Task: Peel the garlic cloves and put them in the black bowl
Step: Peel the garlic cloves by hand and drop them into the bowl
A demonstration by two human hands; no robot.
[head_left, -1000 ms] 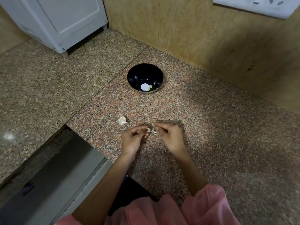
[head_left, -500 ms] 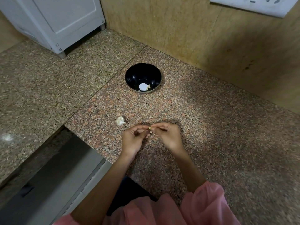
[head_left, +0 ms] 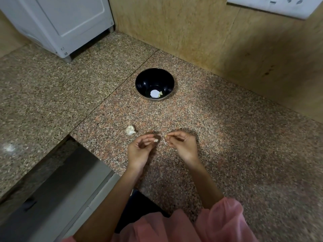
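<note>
Both hands are over the counter (head_left: 244,137) near its front edge, apart, not touching each other. Left hand (head_left: 141,149): thumb and forefinger pinch a small whitish bit (head_left: 155,140). Right hand (head_left: 182,145): fingertips pinch a yellowish garlic clove (head_left: 165,136), thin skin strands (head_left: 165,143) hanging below it. All tiny and blurred, so can't tell if the left bit is skin or clove. Black bowl (head_left: 145,80) sits toward the counter's back edge, holding a white round patch (head_left: 154,93) and a pale piece (head_left: 161,93), identity unclear. Unpeeled garlic piece (head_left: 130,130) lies by the front-left corner.
</note>
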